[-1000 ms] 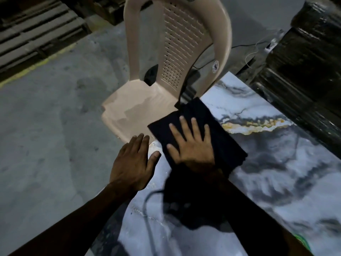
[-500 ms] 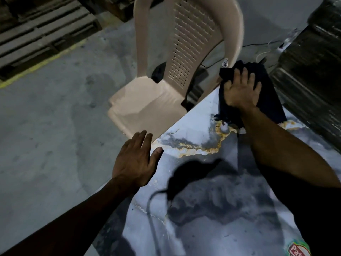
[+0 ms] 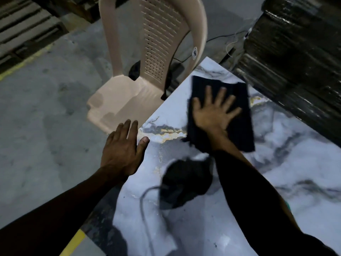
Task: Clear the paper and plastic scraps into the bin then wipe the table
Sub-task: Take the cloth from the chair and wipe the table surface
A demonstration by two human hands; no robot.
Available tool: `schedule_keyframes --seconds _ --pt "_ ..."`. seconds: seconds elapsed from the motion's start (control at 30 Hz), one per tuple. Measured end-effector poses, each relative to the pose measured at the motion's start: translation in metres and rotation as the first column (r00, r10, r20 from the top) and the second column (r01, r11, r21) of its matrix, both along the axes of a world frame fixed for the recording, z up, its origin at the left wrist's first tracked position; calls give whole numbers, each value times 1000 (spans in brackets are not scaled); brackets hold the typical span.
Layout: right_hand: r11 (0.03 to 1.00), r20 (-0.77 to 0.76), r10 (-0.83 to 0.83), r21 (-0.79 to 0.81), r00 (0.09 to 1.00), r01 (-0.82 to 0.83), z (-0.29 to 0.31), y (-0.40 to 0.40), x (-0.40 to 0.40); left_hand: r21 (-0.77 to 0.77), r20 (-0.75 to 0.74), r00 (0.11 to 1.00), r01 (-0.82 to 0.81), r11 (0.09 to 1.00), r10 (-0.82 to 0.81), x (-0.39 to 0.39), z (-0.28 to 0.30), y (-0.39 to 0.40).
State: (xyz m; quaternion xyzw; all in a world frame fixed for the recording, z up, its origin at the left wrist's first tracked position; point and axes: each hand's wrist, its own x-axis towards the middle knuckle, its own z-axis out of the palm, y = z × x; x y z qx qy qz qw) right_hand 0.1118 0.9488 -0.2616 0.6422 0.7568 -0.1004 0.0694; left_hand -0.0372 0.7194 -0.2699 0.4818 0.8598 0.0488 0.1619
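1. On the marble-patterned worktop (image 3: 230, 209), near its far corner, a dark cloth (image 3: 238, 111) is lying flat and partly spread.
2. The right hand (image 3: 214, 113) is pressing down on the cloth with its palm, fingers splayed wide and straight, not gripping anything.
3. The right forearm is reaching diagonally across the worktop from the lower right of the view.
4. The left hand (image 3: 121, 150) is resting flat at the worktop's left edge, open, with fingers together and thumb out to the side, holding nothing.
5. Most of the left hand is sitting over the edge, with the concrete floor (image 3: 42, 126) showing beneath it.
6. A beige plastic chair (image 3: 140, 74) is standing on the floor just beside the worktop's far left edge, its perforated back rising upward.
7. A dark stack wrapped in plastic film (image 3: 299, 58) is sitting close against the worktop's far right side.
8. A rounded shadow with a curving line is falling across the middle of the worktop.
9. No scraps are showing on the visible part of the worktop.
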Motion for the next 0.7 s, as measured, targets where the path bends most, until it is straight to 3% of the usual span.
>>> schedule_keyframes --seconds 0.1,0.17,0.27,0.33,0.4,0.47,0.53,0.6,0.63,0.7 --pt "958 10 287 -10 958 -287 2 -28 -14 -4 -28 990 141 990 -141 3 1 5" --pt "941 -1 339 10 941 -339 5 -21 8 8 -22 977 211 978 -210 4 3 18" --pt "995 -39 84 54 996 -81 5 18 58 46 -33 964 266 963 -264 12 4 51" --pt "984 -78 -177 8 981 178 6 44 82 41 -42 963 268 963 -266 15 3 65" --pt "956 -76 -294 -32 953 293 5 60 77 39 -55 963 267 963 -264 14 -1 70" --pt "980 -58 -198 -23 978 197 4 56 43 38 -53 964 262 964 -260 12 -2 69" --pt "997 -70 73 13 995 -72 1 42 -1 31 -58 966 253 967 -251 12 -2 69" --pt "954 -87 298 0 951 -299 3 33 -23 27 -58 966 253 967 -251 14 -2 71" --pt "940 -78 339 -14 938 -341 4 35 -22 29 -52 967 252 967 -250 14 -1 71" --pt "969 -66 246 1 967 -247 5 51 2 38 -41 967 251 967 -250 14 -1 71"
